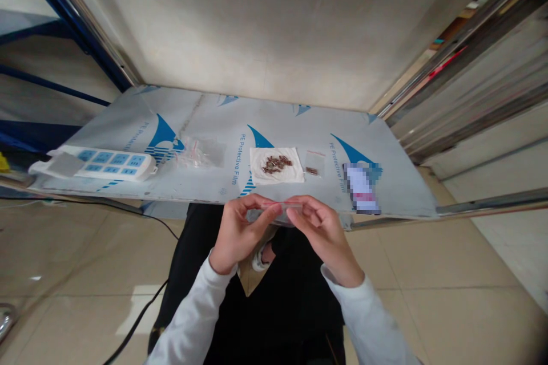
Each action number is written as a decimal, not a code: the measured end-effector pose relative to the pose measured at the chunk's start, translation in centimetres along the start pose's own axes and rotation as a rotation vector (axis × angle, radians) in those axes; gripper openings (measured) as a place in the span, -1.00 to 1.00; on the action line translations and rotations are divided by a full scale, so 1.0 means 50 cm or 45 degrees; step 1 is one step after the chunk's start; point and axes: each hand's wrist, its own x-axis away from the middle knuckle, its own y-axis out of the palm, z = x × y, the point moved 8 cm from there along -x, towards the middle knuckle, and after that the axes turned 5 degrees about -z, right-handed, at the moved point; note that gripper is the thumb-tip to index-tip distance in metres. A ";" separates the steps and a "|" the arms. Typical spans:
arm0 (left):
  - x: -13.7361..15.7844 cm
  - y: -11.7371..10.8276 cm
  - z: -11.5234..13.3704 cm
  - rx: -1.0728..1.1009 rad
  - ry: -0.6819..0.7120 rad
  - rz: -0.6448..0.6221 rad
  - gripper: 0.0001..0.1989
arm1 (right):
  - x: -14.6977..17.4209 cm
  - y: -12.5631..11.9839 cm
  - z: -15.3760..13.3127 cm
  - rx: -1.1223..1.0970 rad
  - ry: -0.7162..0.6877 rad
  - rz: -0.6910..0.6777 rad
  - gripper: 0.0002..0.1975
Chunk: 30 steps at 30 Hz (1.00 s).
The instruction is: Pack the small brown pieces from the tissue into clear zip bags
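Observation:
A small clear zip bag (282,215) with a red line along its top hangs between my hands, just off the table's front edge. My left hand (244,229) pinches one end of its top between thumb and fingers. At the other end, my right hand (321,231) grips it the same way. Beyond them, a pile of small brownish metal pieces (276,164) lies on a white paper sheet (295,174). To its right rests another clear zip bag (315,161) with several of these pieces at its bottom. Whether the held bag contains anything, I cannot tell.
A heap of empty-looking clear bags (194,153) lies left on the film-covered table (214,117). Farther left stands a white power strip (113,163) with blue sockets. A blurred-out phone-like object (362,188) lies at the right. A black cable (143,308) runs across the floor.

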 end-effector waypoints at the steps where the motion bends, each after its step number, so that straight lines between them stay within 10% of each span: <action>1: -0.001 0.002 -0.002 0.008 -0.007 -0.019 -0.86 | -0.002 0.000 0.003 -0.030 0.006 0.008 -0.79; 16: -0.025 0.005 -0.039 0.019 -0.110 -0.128 -0.71 | -0.042 -0.050 0.010 0.061 0.047 0.024 -0.74; 25: -0.090 -0.263 -0.091 -0.827 -0.128 0.711 -0.63 | -0.250 -0.325 0.095 0.839 0.071 0.599 -0.36; 30: -0.147 -0.341 -0.130 -1.422 -0.366 0.860 -0.50 | -0.250 -0.334 0.088 1.349 -0.118 0.740 -0.31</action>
